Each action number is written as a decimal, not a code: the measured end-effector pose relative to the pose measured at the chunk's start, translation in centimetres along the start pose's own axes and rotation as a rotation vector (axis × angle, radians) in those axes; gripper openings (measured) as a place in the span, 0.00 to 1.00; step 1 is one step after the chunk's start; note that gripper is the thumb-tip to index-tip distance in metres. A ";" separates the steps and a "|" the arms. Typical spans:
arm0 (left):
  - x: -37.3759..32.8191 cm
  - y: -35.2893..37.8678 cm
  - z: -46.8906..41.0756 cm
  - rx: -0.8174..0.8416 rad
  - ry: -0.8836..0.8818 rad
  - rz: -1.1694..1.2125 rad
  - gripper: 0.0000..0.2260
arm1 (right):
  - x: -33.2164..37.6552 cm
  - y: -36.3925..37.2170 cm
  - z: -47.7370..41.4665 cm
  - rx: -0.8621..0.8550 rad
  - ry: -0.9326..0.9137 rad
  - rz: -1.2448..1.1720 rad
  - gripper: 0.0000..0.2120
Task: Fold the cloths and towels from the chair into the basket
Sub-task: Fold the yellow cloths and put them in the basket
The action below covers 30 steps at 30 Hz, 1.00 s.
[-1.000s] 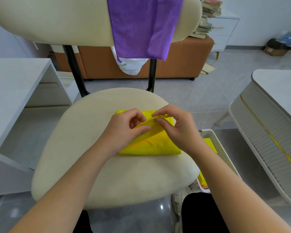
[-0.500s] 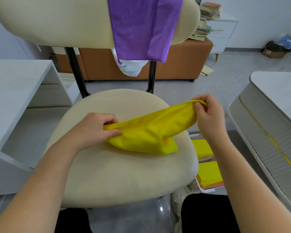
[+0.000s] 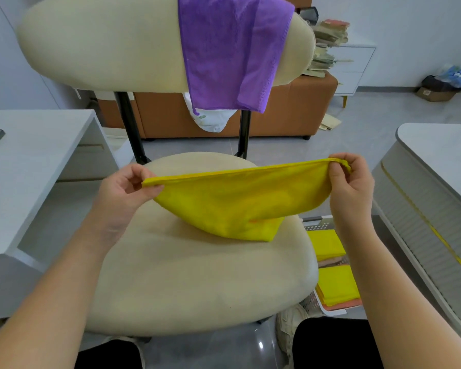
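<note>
We hold the cloth [image 3: 237,201] stretched just above the seat [image 3: 197,275], its lower fold resting there, likely to square it for folding. Our left grip [image 3: 123,187] and right grip [image 3: 349,182] each pinch a top corner. Right of the seat, the basket [image 3: 316,223] holds folded cloths [image 3: 336,283].

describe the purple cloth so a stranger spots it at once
Find the cream chair in the middle. Over the right part of its backrest hangs the purple cloth. Unlike the yellow cloth below, it is purple and nobody holds it.

Matt yellow cloth [image 3: 240,201]; smooth, cream chair [image 3: 197,275]
</note>
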<state>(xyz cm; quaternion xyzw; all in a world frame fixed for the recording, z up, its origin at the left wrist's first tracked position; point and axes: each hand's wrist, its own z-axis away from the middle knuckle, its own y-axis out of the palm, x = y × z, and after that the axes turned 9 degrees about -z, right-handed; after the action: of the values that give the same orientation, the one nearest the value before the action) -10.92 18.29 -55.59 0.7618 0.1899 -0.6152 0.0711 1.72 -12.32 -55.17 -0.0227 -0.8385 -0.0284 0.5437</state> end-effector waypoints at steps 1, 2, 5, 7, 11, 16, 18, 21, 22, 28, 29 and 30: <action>-0.4 -0.4 -0.1 0.002 0.034 0.091 0.10 | 0.4 0.0 0.0 -0.019 -0.030 -0.069 0.11; -0.7 -0.9 -0.3 0.012 0.054 0.177 0.13 | 0.7 0.0 0.0 -0.027 -0.048 -0.124 0.11; -1.1 -1.5 -0.6 0.011 -0.021 0.214 0.20 | 0.9 0.5 -0.1 0.022 -0.010 -0.120 0.11; -0.8 -1.5 -0.6 -0.042 -0.107 0.173 0.23 | 0.6 0.8 0.0 0.051 0.025 -0.072 0.11; -1.6 -1.2 -0.5 -0.072 -0.178 0.202 0.06 | 1.0 1.0 0.0 0.088 0.071 -0.111 0.10; -2.0 -0.9 -0.2 -0.121 -0.288 0.096 0.07 | 0.9 0.8 -0.1 0.160 0.160 -0.124 0.09; -1.8 -1.0 -0.3 -0.123 -0.291 0.084 0.06 | 0.5 0.5 -0.3 0.240 0.249 -0.129 0.08; -1.1 -1.3 -0.5 -0.127 -0.288 -0.039 0.06 | 0.4 0.0 -0.5 0.362 0.381 -0.101 0.07; -0.8 -1.4 -0.5 -0.126 -0.285 -0.084 0.08 | 0.5 -0.1 -0.5 0.380 0.390 -0.068 0.08; -0.3 -1.8 -0.5 -0.123 -0.248 -0.330 0.13 | 0.5 0.0 -0.5 0.353 0.303 0.069 0.10; -0.2 -1.8 -0.5 -0.112 -0.235 -0.388 0.13 | 0.5 0.0 -0.5 0.355 0.294 0.090 0.10; -0.3 -1.9 -0.5 -0.089 -0.223 -0.455 0.13 | 0.5 0.0 -0.4 0.360 0.281 0.116 0.11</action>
<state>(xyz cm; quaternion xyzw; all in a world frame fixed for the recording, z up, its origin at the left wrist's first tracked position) -11.23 20.10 -55.00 0.6229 0.3742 -0.6868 -0.0151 1.90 -12.33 -54.53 0.0308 -0.7433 0.1499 0.6512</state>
